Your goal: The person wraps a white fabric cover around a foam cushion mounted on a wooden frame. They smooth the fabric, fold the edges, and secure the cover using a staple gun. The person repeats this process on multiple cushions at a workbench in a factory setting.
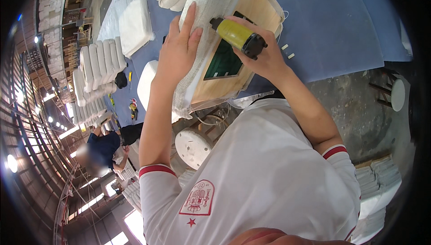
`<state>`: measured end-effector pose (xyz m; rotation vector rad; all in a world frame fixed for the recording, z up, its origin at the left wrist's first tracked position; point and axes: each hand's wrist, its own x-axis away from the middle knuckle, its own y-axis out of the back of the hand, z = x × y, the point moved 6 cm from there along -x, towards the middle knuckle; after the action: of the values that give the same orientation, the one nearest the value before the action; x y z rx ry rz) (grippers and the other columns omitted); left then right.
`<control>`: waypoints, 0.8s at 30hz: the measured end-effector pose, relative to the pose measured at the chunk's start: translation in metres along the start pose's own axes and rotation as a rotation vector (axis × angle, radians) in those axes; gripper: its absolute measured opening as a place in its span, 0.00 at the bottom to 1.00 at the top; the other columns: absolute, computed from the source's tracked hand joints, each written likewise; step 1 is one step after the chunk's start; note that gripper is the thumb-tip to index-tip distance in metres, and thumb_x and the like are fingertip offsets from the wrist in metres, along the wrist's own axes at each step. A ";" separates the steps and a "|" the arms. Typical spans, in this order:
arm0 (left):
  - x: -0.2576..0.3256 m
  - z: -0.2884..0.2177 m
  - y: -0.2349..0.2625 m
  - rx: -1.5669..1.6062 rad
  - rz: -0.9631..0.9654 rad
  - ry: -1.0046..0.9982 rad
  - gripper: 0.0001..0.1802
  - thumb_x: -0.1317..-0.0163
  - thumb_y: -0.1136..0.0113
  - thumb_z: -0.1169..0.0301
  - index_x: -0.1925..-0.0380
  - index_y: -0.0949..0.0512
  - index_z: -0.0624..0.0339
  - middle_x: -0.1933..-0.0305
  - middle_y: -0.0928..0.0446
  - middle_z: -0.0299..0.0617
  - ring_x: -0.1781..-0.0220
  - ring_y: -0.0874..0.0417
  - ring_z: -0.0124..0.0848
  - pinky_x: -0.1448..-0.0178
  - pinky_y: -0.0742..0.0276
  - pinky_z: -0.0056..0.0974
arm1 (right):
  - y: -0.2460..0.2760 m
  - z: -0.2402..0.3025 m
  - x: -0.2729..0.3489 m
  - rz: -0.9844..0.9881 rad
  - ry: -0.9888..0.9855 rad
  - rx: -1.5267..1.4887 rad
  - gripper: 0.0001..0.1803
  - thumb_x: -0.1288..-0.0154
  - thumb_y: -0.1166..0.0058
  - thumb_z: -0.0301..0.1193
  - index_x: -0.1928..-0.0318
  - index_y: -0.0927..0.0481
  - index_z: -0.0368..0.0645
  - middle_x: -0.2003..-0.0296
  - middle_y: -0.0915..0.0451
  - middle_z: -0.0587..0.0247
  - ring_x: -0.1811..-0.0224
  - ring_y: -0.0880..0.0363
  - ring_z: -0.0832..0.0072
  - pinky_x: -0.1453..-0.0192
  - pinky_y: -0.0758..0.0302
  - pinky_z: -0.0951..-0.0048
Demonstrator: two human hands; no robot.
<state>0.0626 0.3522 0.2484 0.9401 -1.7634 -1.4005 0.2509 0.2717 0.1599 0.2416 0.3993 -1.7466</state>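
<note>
My right hand [266,56] is wrapped round a yellow and black staple gun [236,33]. Its black nose meets the light fabric edge [209,18] of an upholstered cushion. On the cushion's upturned underside, a pale wooden board [258,2] surrounds a dark green panel [224,61]. Flat along the fabric-covered side lies my left hand [178,50], fingers stretched out and thumb apart, pressing near the gun's nose. The staple gun's handle is mostly hidden by my right hand.
The blue table [332,25] carries another white cushion [135,26] and stacked white cushions [101,63] farther left. A round stool [193,146] stands under the near edge; another stool [397,94] is at right. A co-worker in dark clothes [102,150] stands at left.
</note>
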 end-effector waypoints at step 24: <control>0.011 -0.010 0.001 -0.063 -0.129 -0.082 0.52 0.37 0.22 0.66 0.15 0.36 0.19 0.21 0.31 0.59 0.30 0.17 0.63 0.30 0.15 0.58 | -0.011 0.009 0.018 0.093 -0.077 -0.034 0.33 0.39 0.31 0.19 0.30 0.16 0.40 0.43 0.08 0.53 0.43 0.07 0.65 0.35 0.15 0.68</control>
<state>0.0660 0.3379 0.2517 0.9901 -1.7326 -1.5875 0.2372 0.2535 0.1630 0.1654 0.3560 -1.6507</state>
